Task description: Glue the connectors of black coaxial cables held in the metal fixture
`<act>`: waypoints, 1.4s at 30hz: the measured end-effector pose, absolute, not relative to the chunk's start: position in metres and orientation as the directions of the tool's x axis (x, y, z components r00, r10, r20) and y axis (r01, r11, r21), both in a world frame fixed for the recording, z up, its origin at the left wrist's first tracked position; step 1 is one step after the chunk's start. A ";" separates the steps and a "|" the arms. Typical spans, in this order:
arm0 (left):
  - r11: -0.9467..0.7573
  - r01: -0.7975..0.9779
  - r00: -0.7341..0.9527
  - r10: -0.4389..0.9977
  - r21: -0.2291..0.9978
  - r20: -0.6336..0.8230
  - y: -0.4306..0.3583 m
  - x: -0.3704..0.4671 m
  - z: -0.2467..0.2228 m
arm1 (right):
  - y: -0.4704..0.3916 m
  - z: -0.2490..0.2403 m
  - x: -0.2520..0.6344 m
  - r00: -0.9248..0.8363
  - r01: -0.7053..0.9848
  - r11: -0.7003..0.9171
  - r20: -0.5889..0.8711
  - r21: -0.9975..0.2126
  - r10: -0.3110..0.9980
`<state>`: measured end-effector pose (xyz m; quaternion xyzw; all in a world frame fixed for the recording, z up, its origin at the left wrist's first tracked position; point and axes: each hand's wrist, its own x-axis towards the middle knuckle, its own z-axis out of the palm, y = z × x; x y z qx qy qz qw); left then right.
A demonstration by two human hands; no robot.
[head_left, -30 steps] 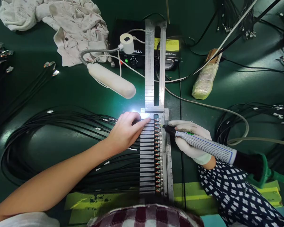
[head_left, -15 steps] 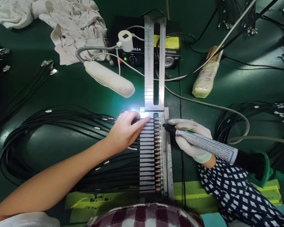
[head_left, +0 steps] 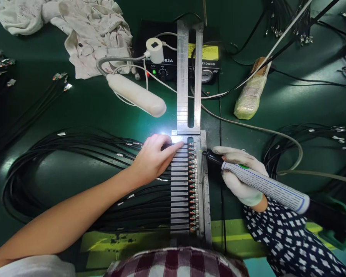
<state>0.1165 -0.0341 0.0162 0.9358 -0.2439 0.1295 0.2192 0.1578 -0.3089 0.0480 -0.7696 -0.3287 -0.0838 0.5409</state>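
Note:
My left hand (head_left: 155, 156) is bare and lies across the left side of a slotted metal fixture (head_left: 179, 199). Its thumb is stretched out, the tip resting on the uppermost black cables (head_left: 177, 157), and the other fingers bend beside the fixture. Cable ends with small metal connectors (head_left: 192, 180) line up in a column along the slots. In a white glove, my right hand (head_left: 243, 175) is wrapped round a labelled dispensing syringe (head_left: 268, 187) with a black front end. The syringe's thin tip points left, just above the fixture's right rail near the upper connectors.
A white lamp (head_left: 137, 95) shines onto the fixture's top end. Behind stands a black dispenser box (head_left: 167, 69), partly hidden by an upright slotted metal frame (head_left: 182, 77). Cloth (head_left: 99, 38), a wrapped block (head_left: 251, 92) and a cable coil (head_left: 25, 165) lie around on the green table.
My right hand has drawn the syringe a little to the right, away from the connectors, and its thin tip now shows. My left hand stays at the same spot.

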 end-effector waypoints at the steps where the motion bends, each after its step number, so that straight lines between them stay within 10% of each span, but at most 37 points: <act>1: -0.785 -0.513 0.847 -0.399 0.346 0.351 -0.035 0.117 0.017 | -0.309 0.048 0.156 0.769 0.596 -0.199 0.481 -0.778 0.421; 42: -0.794 -0.509 0.849 -0.401 0.332 0.343 -0.033 0.117 0.017 | -0.306 0.045 0.157 0.757 0.606 -0.238 0.459 -0.759 0.465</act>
